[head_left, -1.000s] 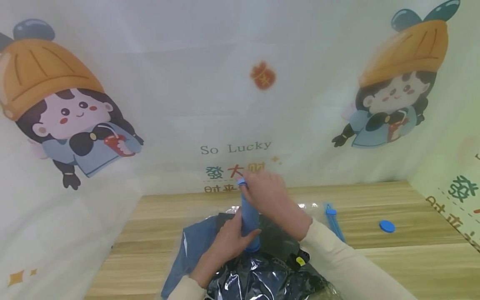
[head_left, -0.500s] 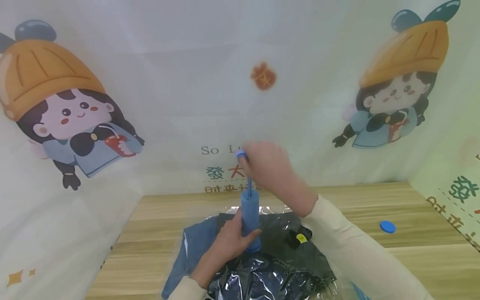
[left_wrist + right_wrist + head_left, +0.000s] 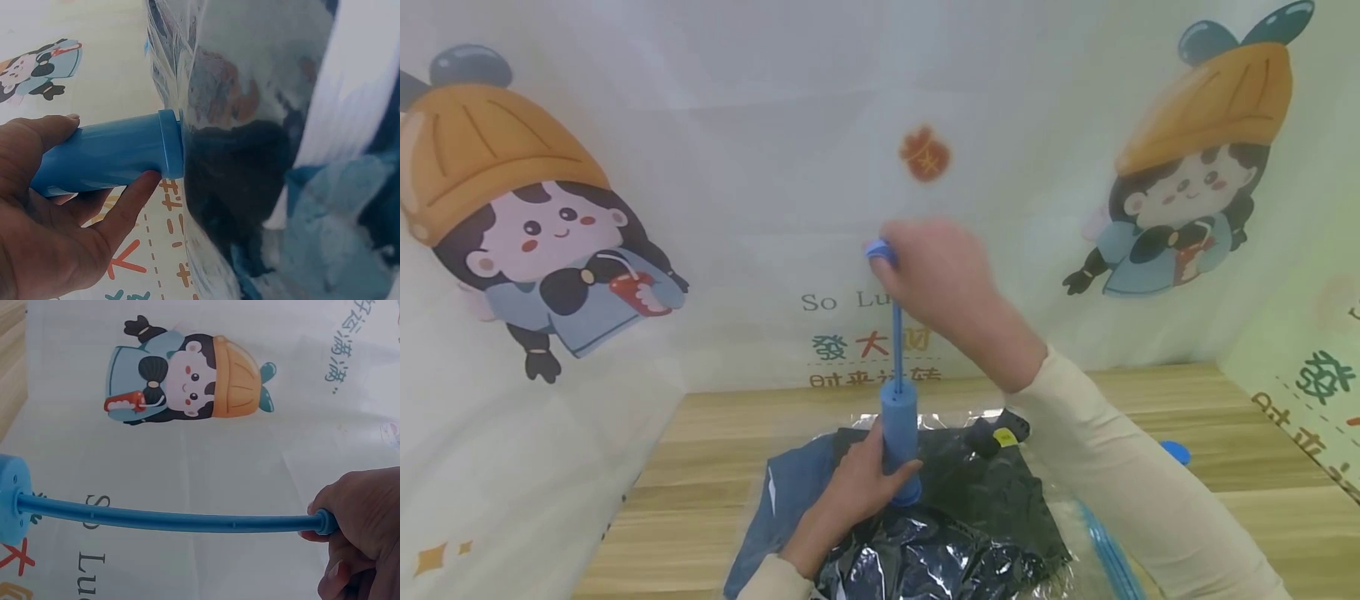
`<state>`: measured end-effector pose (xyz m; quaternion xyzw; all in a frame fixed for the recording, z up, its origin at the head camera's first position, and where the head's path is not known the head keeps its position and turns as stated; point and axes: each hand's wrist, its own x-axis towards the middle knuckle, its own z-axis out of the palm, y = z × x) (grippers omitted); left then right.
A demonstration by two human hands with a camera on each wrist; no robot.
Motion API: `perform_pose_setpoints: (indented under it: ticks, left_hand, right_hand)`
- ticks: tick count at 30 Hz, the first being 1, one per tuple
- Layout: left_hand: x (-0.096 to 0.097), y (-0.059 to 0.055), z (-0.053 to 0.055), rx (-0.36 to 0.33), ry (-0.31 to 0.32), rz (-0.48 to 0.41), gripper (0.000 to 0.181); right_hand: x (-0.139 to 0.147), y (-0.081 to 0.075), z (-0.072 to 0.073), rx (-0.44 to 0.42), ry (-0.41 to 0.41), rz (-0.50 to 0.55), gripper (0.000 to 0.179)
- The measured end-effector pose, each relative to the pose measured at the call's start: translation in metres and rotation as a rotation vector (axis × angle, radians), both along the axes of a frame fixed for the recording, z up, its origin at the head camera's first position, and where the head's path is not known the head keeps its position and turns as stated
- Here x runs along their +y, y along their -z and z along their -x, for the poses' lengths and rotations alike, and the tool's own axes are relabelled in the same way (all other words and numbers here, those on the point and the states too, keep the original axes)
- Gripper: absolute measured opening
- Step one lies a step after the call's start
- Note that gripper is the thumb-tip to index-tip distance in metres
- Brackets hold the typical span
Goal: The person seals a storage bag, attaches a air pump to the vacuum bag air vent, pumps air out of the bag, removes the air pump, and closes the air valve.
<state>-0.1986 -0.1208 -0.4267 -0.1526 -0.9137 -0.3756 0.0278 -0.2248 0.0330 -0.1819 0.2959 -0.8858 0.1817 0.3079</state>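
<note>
A blue hand pump [image 3: 900, 425] stands upright on a clear plastic bag [image 3: 940, 550] packed with dark and blue cloth. My left hand [image 3: 857, 479] grips the pump's barrel low down, thumb on one side and fingers on the other. In the left wrist view the barrel's flanged end [image 3: 170, 144] meets the bag's plastic. High above the barrel my right hand [image 3: 940, 267] holds the pump's handle [image 3: 880, 250], fingers curled round it. The thin blue rod [image 3: 187, 519] is drawn far out between handle and barrel. The hand hides most of the handle.
On the wooden table [image 3: 662, 508] a round blue cap [image 3: 1176, 452] lies at the right, partly behind my right sleeve. Blue zip strips [image 3: 1108, 550] run along the bag's right edge. A black piece with a yellow label [image 3: 1004, 437] shows on the bag. A printed cloth [image 3: 760, 167] hangs behind.
My right hand has risen with the pump handle, drawing the rod up out of the barrel. My left hand stays on the barrel. The bag's right side has shifted, its zip edge coming nearer.
</note>
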Motion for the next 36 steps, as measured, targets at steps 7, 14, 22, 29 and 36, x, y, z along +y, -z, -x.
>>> perform_pose_setpoints:
  ticks: [7,14,22,29,36]
  left_hand:
    - [0.001,-0.001,0.000,-0.012,-0.010,0.009,0.083]
    - [0.000,-0.003,-0.003,-0.021,-0.026,0.023,0.088]
    - [0.000,-0.001,-0.001,0.008,0.000,0.016,0.088]
    - [0.000,0.000,0.000,0.039,0.021,0.030,0.088]
    - [-0.001,0.003,0.001,0.063,0.025,0.037,0.085]
  right_hand:
    - [-0.006,0.005,-0.001,-0.010,0.070,-0.021,0.038]
    - [-0.011,0.033,0.003,-0.033,0.099,-0.121,0.033]
    - [-0.013,0.086,0.005,-0.019,0.045,-0.159,0.017]
    - [-0.012,0.113,0.005,-0.010,0.009,-0.107,0.011]
    - [-0.009,0.125,0.003,0.016,-0.008,-0.125,0.018]
